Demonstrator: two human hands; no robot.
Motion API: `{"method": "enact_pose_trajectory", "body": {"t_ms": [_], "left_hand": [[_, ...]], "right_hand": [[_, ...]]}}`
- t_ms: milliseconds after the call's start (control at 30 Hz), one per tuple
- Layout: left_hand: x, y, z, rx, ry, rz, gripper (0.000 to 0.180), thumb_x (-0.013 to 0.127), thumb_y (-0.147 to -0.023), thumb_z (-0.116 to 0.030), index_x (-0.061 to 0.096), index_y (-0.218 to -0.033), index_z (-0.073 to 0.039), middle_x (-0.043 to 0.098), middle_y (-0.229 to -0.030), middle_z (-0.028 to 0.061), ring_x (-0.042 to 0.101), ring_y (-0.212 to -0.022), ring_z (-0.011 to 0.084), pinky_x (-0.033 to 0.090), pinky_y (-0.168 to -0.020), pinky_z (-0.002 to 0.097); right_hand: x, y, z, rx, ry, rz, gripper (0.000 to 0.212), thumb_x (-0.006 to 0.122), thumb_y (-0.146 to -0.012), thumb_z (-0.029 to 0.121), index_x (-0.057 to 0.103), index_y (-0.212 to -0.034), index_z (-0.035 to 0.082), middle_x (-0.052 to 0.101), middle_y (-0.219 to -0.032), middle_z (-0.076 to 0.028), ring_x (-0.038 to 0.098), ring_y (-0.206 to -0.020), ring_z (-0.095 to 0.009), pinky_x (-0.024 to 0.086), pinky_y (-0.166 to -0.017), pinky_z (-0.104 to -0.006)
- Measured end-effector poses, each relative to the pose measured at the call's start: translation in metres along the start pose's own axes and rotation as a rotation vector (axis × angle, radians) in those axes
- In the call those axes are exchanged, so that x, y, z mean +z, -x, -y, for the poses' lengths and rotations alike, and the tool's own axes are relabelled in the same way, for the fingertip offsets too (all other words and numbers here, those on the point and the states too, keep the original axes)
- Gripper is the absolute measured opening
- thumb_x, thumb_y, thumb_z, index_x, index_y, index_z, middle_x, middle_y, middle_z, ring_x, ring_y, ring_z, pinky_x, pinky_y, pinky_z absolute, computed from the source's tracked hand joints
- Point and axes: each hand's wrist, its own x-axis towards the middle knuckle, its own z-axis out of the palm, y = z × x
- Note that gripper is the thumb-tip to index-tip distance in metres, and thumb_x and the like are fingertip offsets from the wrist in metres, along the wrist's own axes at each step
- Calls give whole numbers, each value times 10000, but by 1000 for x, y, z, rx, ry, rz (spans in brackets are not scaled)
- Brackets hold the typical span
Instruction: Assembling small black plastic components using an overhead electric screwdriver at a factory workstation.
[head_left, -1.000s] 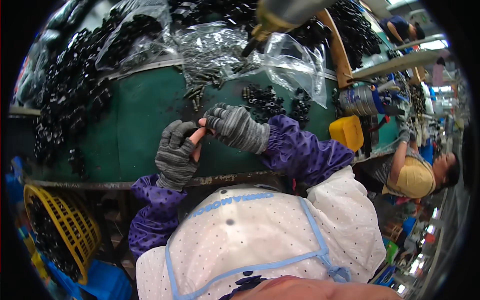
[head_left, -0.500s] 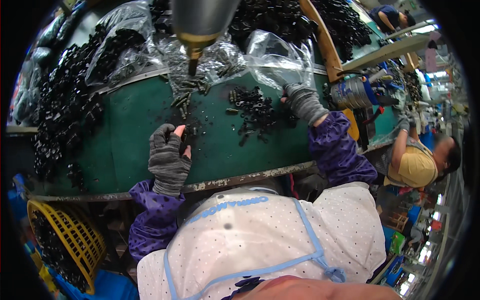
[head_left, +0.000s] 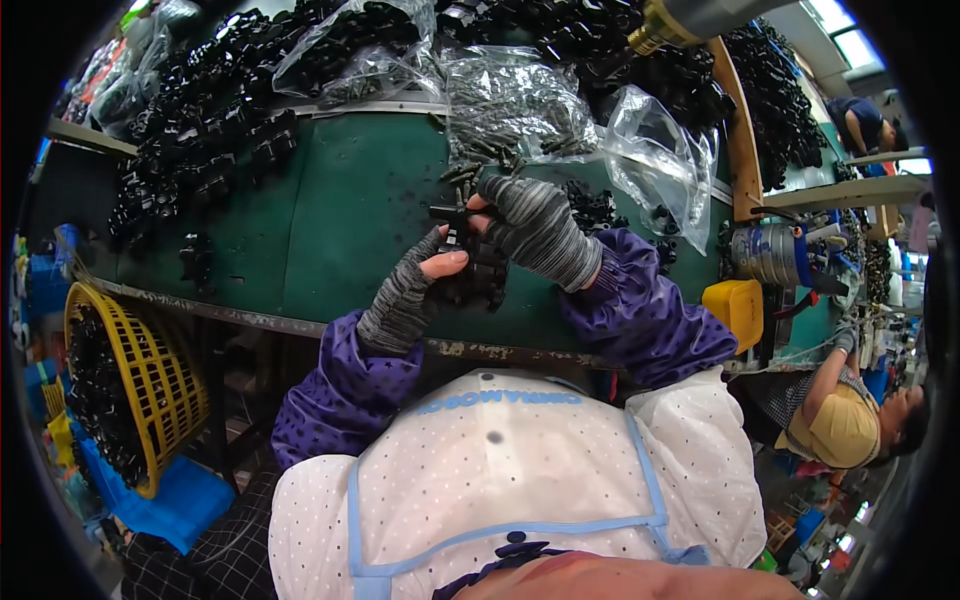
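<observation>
My left hand, in a grey striped fingerless glove, pinches a small black part between thumb and fingers over the green bench. Close beside it, my right hand, gloved alike, grips a short black piece at the top of that part. Whether the two pieces are joined I cannot tell. More black parts lie under and next to my hands, partly hidden. Just beyond my fingers are several small brass-coloured pins, spilling from a clear plastic bag.
Heaps of black parts cover the bench's left and far side. A metal-nosed tool hangs at the upper right. A second clear bag, a yellow container and a wooden divider are right; a yellow basket is lower left. A co-worker sits right.
My right hand has come left from near the second bag to meet my left hand. A black part is now held between them. The whole view has shifted, with the hanging tool now further right.
</observation>
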Motion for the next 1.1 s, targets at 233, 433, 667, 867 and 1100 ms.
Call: {"method": "enact_pose_trajectory", "body": {"t_ms": [233,433,667,867,1100], "left_hand": [[-11,-3,-5,-2,-106,37,438,506,-813,-25,371,-1229,-53,544,-1035,119,573,-912,176,500,-791,292],[-9,-6,2,35,-73,5,436,524,-801,-52,387,-1215,-58,542,-1039,103,571,-903,160,505,-768,288],[-11,-14,10,88,-304,-148,492,576,-751,-158,410,-1203,-58,543,-1047,89,574,-889,177,504,-733,294],[-4,-17,-3,98,-186,-35,480,537,-776,-192,401,-1205,-25,560,-1018,117,578,-896,193,504,-719,318],[-5,-8,-17,28,28,120,460,437,-874,-287,356,-1276,-79,426,-1233,85,477,-1075,195,505,-726,347]], "right_hand": [[0,2,4,-50,-6,-106,176,681,-689,70,586,-837,57,601,-697,-97,600,-621,-222,471,-556,-298],[8,9,-8,-243,155,-183,183,655,-702,122,573,-861,84,598,-721,-94,589,-643,-269,467,-553,-328],[-5,-16,-1,88,59,87,235,673,-706,123,536,-885,57,576,-678,-78,586,-610,-183,456,-533,-292],[-31,9,-35,160,-280,186,314,641,-774,209,498,-984,25,571,-691,-85,586,-651,-174,471,-591,-315],[-56,13,-52,453,-814,46,212,610,-790,180,586,-929,22,607,-833,-46,566,-727,-144,462,-646,-239]]}}
